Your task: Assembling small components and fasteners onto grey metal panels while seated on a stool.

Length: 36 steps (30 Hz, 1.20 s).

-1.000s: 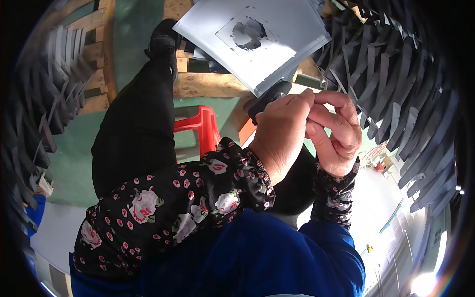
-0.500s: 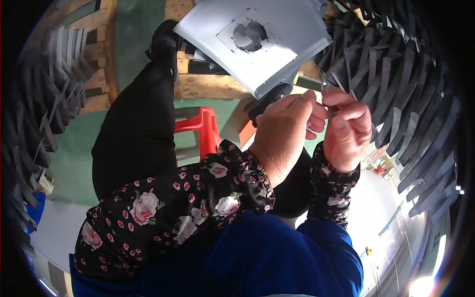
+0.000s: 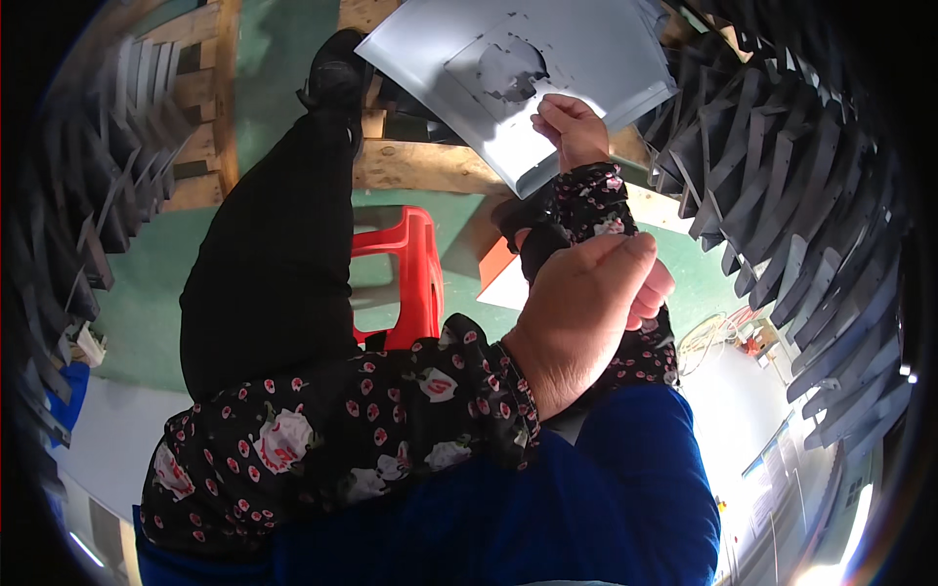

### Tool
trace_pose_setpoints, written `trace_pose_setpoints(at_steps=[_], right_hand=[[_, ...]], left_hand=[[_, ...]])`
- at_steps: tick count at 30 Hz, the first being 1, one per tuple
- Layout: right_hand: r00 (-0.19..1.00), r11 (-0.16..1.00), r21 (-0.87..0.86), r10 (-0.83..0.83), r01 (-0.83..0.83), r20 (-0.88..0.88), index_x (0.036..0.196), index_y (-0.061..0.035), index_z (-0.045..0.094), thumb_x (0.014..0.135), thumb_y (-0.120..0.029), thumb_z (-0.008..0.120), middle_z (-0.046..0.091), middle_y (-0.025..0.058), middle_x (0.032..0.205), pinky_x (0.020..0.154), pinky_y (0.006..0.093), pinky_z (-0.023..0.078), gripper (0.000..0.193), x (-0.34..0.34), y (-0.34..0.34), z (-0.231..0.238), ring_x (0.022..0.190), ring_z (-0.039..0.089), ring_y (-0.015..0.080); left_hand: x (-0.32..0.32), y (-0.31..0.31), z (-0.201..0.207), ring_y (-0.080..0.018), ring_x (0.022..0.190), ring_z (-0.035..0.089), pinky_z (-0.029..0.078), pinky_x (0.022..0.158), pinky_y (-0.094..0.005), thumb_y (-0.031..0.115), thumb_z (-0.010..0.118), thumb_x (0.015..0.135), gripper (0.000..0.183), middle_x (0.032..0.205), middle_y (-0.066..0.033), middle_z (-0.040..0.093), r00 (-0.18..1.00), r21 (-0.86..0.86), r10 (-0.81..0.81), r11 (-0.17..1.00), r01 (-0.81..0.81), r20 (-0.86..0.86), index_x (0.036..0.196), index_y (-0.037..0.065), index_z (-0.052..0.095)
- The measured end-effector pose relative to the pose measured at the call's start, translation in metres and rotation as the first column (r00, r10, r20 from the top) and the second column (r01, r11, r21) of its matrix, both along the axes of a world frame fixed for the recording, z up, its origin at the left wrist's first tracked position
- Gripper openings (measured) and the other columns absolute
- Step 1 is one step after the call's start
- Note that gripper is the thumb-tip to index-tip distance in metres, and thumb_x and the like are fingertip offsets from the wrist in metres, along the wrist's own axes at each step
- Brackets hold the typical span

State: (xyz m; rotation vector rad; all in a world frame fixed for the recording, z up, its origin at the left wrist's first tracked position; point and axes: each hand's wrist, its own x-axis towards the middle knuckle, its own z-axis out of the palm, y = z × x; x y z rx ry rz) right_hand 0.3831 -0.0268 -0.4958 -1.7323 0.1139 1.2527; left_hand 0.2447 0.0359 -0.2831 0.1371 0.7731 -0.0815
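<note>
My left hand (image 3: 591, 308) is closed, thumb pressed over curled fingers, in front of my body. What it holds, if anything, is hidden. Further out, my right hand (image 3: 575, 132) reaches over a large grey sheet-metal panel (image 3: 611, 59). Its thumb and forefinger are pinched together just beside a round, patchy dark area (image 3: 513, 68) on the panel. Whether something small sits in that pinch I cannot make out. The panel lies tilted, one corner toward me.
Wooden pallets (image 3: 420, 164) lie under the panel. Stacked grey metal parts rise at the right (image 3: 782, 186) and left (image 3: 147, 127). A red plastic stool (image 3: 418, 273) stands on the green floor by my leg. An orange-and-white box (image 3: 500, 273) lies near my foot.
My hands, formerly close together at the right, have parted. The right hand has reached forward over the panel; the left has come slightly lower and nearer to me, still closed.
</note>
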Motion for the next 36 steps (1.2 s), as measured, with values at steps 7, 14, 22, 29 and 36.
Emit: trace_pose_setpoints(at_steps=[7, 14, 22, 29, 36], right_hand=[[0.960, 0.970, 0.130, -0.227, 0.207, 0.166, 0.083, 0.0053, 0.052, 0.074, 0.004, 0.056, 0.059, 0.0121, 0.076, 0.061, 0.0254, 0.051, 0.010, -0.014, 0.001, -0.043, 0.064, 0.059, 0.0161], [0.900, 0.971, 0.128, -0.235, 0.202, 0.366, 0.079, 0.0034, 0.054, 0.071, 0.003, 0.060, 0.060, 0.0098, 0.071, 0.059, 0.0231, 0.048, 0.009, -0.020, 0.006, -0.054, 0.062, 0.058, 0.0140], [0.897, 0.987, 0.028, -0.156, 0.159, 0.413, 0.075, 0.0019, 0.056, 0.069, 0.002, 0.061, 0.060, 0.0085, 0.069, 0.059, 0.0230, 0.048, 0.008, -0.015, 0.009, -0.053, 0.061, 0.058, 0.0137], [0.894, 0.989, 0.004, -0.136, 0.148, 0.427, 0.075, 0.0018, 0.057, 0.069, 0.001, 0.062, 0.060, 0.0086, 0.069, 0.059, 0.0233, 0.048, 0.008, -0.012, 0.009, -0.054, 0.061, 0.059, 0.0139], [0.855, 0.992, -0.067, -0.061, 0.111, 0.515, 0.075, 0.0013, 0.058, 0.068, -0.003, 0.062, 0.060, 0.0079, 0.067, 0.059, 0.0239, 0.047, 0.009, -0.013, 0.010, -0.058, 0.060, 0.059, 0.0134]], left_hand=[[-0.006, 0.004, 0.001, -0.0120, 0.075, 0.051, 0.040, 0.069, -0.0245, 0.035, 0.039, 0.088, 0.038, 0.078, -0.0050, 0.054, 0.998, -0.048, 0.011, 0.999, -0.008, 0.059, 0.082, 0.001, 0.056], [-0.008, 0.006, 0.001, -0.0117, 0.076, 0.051, 0.040, 0.070, -0.0242, 0.034, 0.037, 0.088, 0.038, 0.079, -0.0043, 0.054, 0.999, -0.011, -0.021, 1.000, 0.021, 0.044, 0.082, 0.001, 0.055], [-0.010, 0.005, 0.000, -0.0111, 0.075, 0.051, 0.040, 0.069, -0.0239, 0.033, 0.037, 0.089, 0.037, 0.078, -0.0039, 0.054, 0.999, 0.006, -0.025, 1.000, 0.025, 0.046, 0.083, 0.001, 0.056], [-0.008, 0.006, 0.000, -0.0114, 0.075, 0.051, 0.040, 0.069, -0.0241, 0.031, 0.038, 0.089, 0.035, 0.078, -0.0044, 0.054, 0.999, -0.034, -0.033, 0.999, 0.034, 0.031, 0.083, 0.001, 0.056], [-0.009, 0.006, 0.001, -0.0112, 0.074, 0.051, 0.040, 0.068, -0.0237, 0.030, 0.038, 0.089, 0.034, 0.078, -0.0042, 0.054, 0.999, -0.017, -0.029, 0.999, 0.030, 0.046, 0.083, 0.001, 0.056]])
